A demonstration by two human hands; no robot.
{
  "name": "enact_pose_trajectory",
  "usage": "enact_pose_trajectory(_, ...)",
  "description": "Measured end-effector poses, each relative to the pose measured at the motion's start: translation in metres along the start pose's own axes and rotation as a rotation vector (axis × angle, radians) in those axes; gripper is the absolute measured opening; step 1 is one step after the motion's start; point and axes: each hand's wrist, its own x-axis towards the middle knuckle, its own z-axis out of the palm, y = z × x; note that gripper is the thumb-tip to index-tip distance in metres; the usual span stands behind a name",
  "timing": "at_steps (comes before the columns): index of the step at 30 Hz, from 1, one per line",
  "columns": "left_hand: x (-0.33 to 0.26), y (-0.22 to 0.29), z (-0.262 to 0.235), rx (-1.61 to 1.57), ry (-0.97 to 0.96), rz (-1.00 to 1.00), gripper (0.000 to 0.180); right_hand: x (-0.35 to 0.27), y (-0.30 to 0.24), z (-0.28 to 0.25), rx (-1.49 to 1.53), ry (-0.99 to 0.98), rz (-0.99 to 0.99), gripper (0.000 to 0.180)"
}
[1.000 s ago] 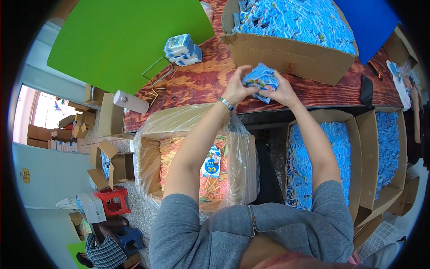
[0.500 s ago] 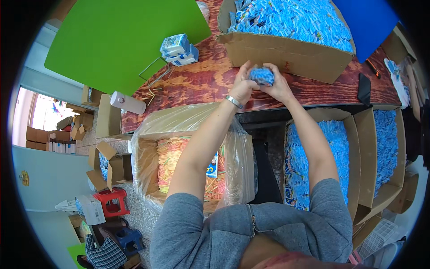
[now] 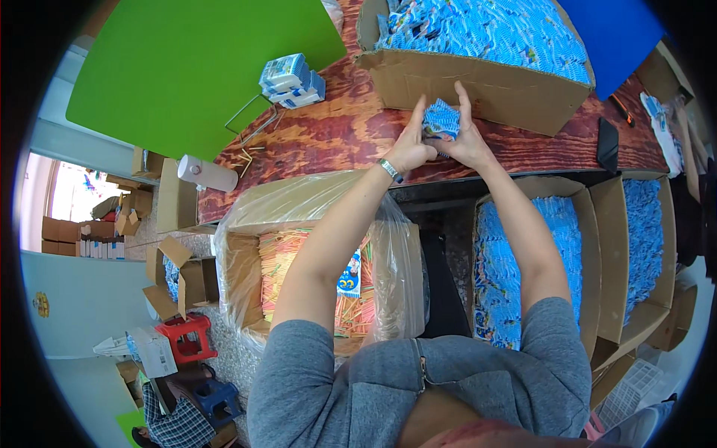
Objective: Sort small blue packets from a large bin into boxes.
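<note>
Between my two hands sits a small stack of blue-and-white packets (image 3: 441,119), just above the near side of the red-stained wooden table (image 3: 328,145). My left hand (image 3: 411,148) presses the stack from the left, its wrist wearing a metal-banded watch. From the other side my right hand (image 3: 470,142) grips it, fingers pointing up along the packets and thumbs toward the near edge. Right behind them stands a cardboard box (image 3: 478,86) heaped with similar blue packets (image 3: 485,37). Some white-and-blue packs (image 3: 295,81) are piled by a bent wire stand (image 3: 250,119).
Below the table edge, a plastic-lined carton (image 3: 243,276) holds coloured sticks and one blue packet (image 3: 349,276). Two open cartons of blue packets (image 3: 534,254) stand at right. A white bottle (image 3: 208,173), a black object (image 3: 607,145) and a green board (image 3: 202,67) are on the table.
The packets in my hands have turned more upright, and my fingers have straightened upward around them. The view has shifted slightly.
</note>
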Motion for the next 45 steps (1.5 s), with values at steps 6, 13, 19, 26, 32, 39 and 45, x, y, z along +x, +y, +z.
enact_pose_trajectory(6,0.01,-0.031,-0.019,0.347,-0.081,0.012,0.111,-0.008,0.035,-0.003,-0.134,-0.053,-0.178,0.138)
enact_pose_trajectory(13,0.006,-0.044,-0.024,0.334,-0.086,0.196,0.107,-0.01,0.025,0.005,-0.299,-0.006,-0.226,0.135)
enact_pose_trajectory(19,-0.001,-0.04,-0.022,0.391,-0.125,0.217,0.106,-0.014,0.025,0.005,-0.202,0.023,-0.202,0.13)
enact_pose_trajectory(26,-0.021,-0.036,-0.01,0.537,-0.036,0.291,0.072,-0.062,-0.011,0.01,0.042,0.068,-0.108,0.131)
enact_pose_trajectory(32,-0.095,0.027,0.072,0.842,-0.32,0.462,0.073,-0.186,-0.046,-0.002,0.562,0.249,0.038,0.109)
enact_pose_trajectory(39,-0.179,0.018,0.183,0.816,-0.651,0.542,0.074,-0.413,-0.052,-0.041,0.325,0.377,0.469,0.052)
enact_pose_trajectory(45,-0.206,0.019,0.181,0.809,-0.626,0.476,0.062,-0.624,0.012,-0.007,0.299,0.848,0.707,0.059)
